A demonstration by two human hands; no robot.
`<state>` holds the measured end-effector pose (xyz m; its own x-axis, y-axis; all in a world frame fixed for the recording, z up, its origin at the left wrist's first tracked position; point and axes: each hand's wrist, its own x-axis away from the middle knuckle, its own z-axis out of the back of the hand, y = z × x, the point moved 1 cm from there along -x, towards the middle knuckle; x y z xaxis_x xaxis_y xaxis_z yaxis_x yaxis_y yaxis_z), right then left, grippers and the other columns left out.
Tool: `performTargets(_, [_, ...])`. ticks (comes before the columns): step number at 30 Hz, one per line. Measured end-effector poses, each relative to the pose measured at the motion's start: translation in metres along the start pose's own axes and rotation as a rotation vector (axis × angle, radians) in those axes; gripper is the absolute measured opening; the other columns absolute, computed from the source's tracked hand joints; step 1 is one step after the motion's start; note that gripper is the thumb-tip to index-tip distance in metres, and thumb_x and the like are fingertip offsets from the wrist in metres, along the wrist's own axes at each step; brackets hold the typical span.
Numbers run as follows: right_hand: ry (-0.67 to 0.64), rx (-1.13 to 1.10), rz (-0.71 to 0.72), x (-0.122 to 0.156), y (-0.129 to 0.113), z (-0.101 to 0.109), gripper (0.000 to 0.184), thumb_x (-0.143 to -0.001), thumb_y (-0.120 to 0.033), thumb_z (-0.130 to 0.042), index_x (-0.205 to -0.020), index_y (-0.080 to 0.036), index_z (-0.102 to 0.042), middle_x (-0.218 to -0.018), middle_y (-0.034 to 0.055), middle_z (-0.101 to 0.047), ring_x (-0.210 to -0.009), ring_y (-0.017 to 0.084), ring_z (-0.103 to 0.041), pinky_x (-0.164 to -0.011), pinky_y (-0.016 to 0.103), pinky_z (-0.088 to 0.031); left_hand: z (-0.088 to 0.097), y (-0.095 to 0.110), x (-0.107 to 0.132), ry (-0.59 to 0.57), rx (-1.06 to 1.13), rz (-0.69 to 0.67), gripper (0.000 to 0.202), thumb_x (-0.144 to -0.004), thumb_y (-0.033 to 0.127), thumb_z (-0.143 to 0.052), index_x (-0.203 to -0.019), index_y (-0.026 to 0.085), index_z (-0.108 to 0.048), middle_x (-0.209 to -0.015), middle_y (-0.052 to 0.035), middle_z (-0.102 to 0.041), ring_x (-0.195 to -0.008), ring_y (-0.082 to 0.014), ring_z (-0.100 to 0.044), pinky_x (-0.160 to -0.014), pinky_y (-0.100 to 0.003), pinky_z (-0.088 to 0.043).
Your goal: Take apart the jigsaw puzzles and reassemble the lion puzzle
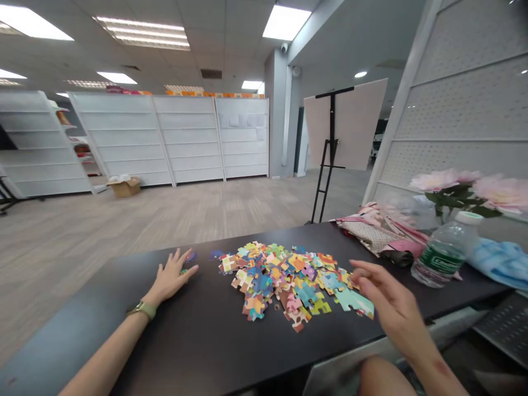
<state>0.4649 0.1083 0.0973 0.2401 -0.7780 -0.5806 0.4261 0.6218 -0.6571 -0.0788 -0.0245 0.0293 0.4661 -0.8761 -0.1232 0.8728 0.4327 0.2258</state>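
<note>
Currently, multicoloured cardboard jigsaw pieces (280, 280) lie heaped, unassembled, on a black tabletop (165, 341). The open left hand (171, 272) rests flat; the open right hand (391, 300) hovers beside them, empty.

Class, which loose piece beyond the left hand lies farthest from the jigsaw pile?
The dark purple-blue piece by the left hand; the blue one sits nearer the pile.

No legible text found. The green label (439, 258) on the plastic water bottle (447, 242) bears white lettering, too blurred and curved to read. Paper sheets (243, 121) on the distant white shelving (243, 157) are too small to read.
</note>
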Motion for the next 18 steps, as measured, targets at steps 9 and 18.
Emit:
performTargets(9, [-0.565,0.530,-0.069,-0.005,0.024,-0.105,0.093,-0.078,-0.078,-0.057,-0.155,-0.031,-0.034,-0.163,0.0083,-0.028,-0.151,0.043,-0.009,-0.119,0.067,-0.008,-0.025,0.104,0.002,-0.066,0.112,-0.415,0.074,-0.094,0.072,-0.043,-0.157,0.038,-0.022,-0.165,-0.0045,-0.016,-0.151,-0.0393,-0.011,-0.119,-0.065,-0.017])
performTargets(18, [-0.534,0.279,-0.092,0.008,-0.046,-0.166,0.082,-0.090,-0.069,-0.046,-0.155,-0.019,-0.035,-0.164,0.0113,-0.024,-0.152,0.037,-0.008,-0.123,0.061,-0.009,0.003,0.129,0.035,-0.162,0.150,-0.630,0.116,-0.063,0.088,-0.067,-0.157,0.040,-0.019,-0.166,-0.0083,-0.012,-0.149,-0.0487,-0.007,-0.115,-0.074,-0.012])
